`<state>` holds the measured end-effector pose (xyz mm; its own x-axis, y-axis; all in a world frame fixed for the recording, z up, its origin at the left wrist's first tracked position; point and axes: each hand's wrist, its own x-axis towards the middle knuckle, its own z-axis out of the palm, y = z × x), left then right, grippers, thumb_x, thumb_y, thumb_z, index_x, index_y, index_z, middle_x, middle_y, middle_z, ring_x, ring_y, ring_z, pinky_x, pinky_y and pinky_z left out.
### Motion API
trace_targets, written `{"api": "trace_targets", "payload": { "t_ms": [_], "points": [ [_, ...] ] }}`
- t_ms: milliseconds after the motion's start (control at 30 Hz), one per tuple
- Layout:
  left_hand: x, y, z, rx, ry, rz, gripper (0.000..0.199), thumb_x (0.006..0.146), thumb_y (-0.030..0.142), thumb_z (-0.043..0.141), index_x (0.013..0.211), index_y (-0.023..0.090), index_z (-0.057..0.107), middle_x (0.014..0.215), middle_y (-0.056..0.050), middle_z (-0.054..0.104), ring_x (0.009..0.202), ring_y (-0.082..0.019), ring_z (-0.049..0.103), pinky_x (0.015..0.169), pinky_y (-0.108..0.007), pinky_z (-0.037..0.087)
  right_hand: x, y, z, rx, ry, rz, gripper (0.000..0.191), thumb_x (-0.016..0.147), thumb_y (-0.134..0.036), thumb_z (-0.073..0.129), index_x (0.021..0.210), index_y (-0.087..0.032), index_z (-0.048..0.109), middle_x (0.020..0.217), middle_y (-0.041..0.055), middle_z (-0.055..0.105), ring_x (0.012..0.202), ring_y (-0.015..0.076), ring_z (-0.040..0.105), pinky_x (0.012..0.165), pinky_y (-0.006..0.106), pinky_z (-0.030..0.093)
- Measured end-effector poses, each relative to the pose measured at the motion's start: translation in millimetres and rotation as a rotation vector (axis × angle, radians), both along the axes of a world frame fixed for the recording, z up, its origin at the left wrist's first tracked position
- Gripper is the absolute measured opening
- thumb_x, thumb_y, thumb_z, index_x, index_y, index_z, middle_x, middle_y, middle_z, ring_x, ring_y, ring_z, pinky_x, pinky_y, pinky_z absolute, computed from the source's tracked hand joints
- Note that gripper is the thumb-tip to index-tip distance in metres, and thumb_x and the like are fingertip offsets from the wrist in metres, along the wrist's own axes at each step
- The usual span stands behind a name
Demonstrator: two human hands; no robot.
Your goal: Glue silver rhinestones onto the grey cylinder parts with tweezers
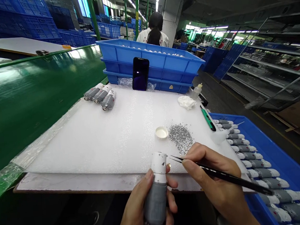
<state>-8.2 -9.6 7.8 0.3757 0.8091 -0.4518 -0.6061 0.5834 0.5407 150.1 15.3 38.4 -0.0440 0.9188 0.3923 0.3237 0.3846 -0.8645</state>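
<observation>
My left hand (144, 212) is shut around a grey-and-white cylindrical piece (155, 194), held upright with its white end up. My right hand (211, 180) grips black fine-tipped tweezers (221, 172), their points just beside that white end. A tiny gold-coloured bead (168, 165) shows at the points, though I cannot tell if they hold it. On the white foam sheet (102, 136) lie a pile of silver rhinestones (180, 137) and a small white cap (161, 132) holding a pale substance. Three similar grey pieces (100, 97) lie at the sheet's far side.
A blue tray (268, 155) with rows of similar pieces stands to the right. A phone (140, 73) leans against stacked blue crates (148, 54). A dropper bottle (197, 91), white cloth (186, 102) and green-handled tool (208, 119) lie nearby. A green conveyor belt (35, 93) runs along the left.
</observation>
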Motion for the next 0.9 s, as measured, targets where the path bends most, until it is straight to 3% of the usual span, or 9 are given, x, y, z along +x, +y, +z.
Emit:
{"api": "trace_targets", "payload": {
  "t_ms": [133,233,333,633,900],
  "points": [
    [-6.3,3.6,0.7,-0.144,-0.198,-0.163,0.057,0.099,0.052,0.035,0.101,0.012,0.074,0.048,-0.004,0.058,0.032,-0.006,0.046,0.031,-0.012,0.029,3.3,-2.1,-5.5,0.103,-0.086,0.047,0.007,0.089,-0.016,0.066,0.087,-0.022,0.063,0.075,-0.0008,0.061,0.065,0.0128,0.059,0.056,0.024,0.046],
    [-8.2,4.1,-1.2,-0.145,-0.245,-0.238,0.055,0.094,0.055,0.045,0.084,0.009,0.075,0.045,-0.002,0.053,0.031,-0.005,0.043,0.029,-0.011,0.027,5.0,-1.3,-7.0,0.156,-0.151,0.074,0.009,0.090,-0.014,0.066,0.092,-0.022,0.063,0.077,0.0001,0.062,0.067,0.0137,0.059,0.057,0.026,0.046],
    [-8.4,3.8,-2.8,-0.142,-0.234,-0.293,0.054,0.088,0.056,0.053,0.080,0.007,0.075,0.043,-0.001,0.050,0.030,-0.005,0.041,0.028,-0.012,0.026,7.6,0.2,-6.2,0.192,-0.186,0.116,0.012,0.089,-0.012,0.066,0.096,-0.022,0.064,0.075,-0.0001,0.061,0.068,0.0141,0.059,0.057,0.026,0.046],
    [-8.2,3.6,4.1,-0.100,-0.182,-0.331,0.053,0.088,0.055,0.052,0.076,0.009,0.075,0.042,0.000,0.047,0.030,-0.005,0.038,0.028,-0.013,0.024,12.7,3.5,-3.5,0.207,-0.211,0.194,0.016,0.089,-0.007,0.064,0.097,-0.020,0.065,0.076,0.0012,0.064,0.068,0.0132,0.060,0.057,0.025,0.047],
    [-7.1,3.4,-6.4,-0.105,-0.178,-0.342,0.052,0.086,0.057,0.054,0.076,0.010,0.074,0.039,0.000,0.048,0.026,-0.006,0.034,0.024,-0.015,0.022,11.0,3.4,-2.0,0.273,-0.222,0.197,0.016,0.088,-0.002,0.063,0.094,-0.017,0.064,0.073,0.0023,0.066,0.067,0.0137,0.061,0.058,0.025,0.049]
  ]
}}
